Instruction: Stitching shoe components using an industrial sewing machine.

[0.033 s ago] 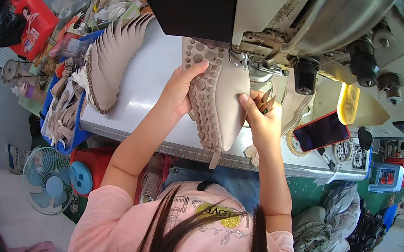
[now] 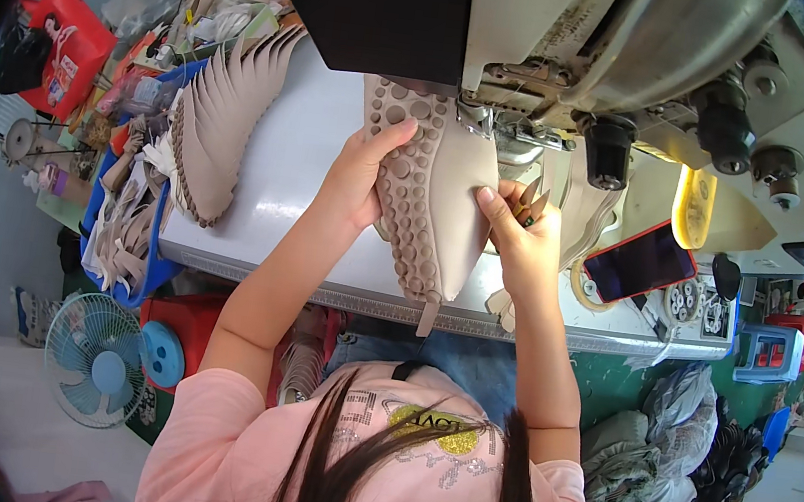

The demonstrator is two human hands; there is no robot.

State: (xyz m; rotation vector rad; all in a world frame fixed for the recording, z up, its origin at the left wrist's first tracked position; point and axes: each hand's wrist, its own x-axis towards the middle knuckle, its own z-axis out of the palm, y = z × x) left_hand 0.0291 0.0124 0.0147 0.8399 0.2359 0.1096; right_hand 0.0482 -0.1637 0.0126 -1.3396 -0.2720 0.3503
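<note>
A beige shoe upper piece (image 2: 460, 183), with a band of raised round studs down its left side, lies on the white machine table, its far end at the presser foot (image 2: 476, 118) of a sewing machine. My left hand (image 2: 363, 178) grips the studded edge, thumb on top and the other fingers mostly hidden beneath. On the plain right edge, my right hand (image 2: 522, 228) pinches the piece between thumb and finger. Slim pointed blades (image 2: 532, 199), like those of thread snips, stick out between the right hand's fingers. A narrow tab hangs from the piece's near tip over the table edge.
The sewing machine head (image 2: 549, 38) overhangs the work. A fanned stack of beige pieces (image 2: 232, 120) lies left, beside a blue bin (image 2: 159, 266) of scraps. At right are a phone (image 2: 639, 263), a yellow oval item (image 2: 693, 209) and bobbins (image 2: 685, 298). A fan (image 2: 97, 361) stands lower left.
</note>
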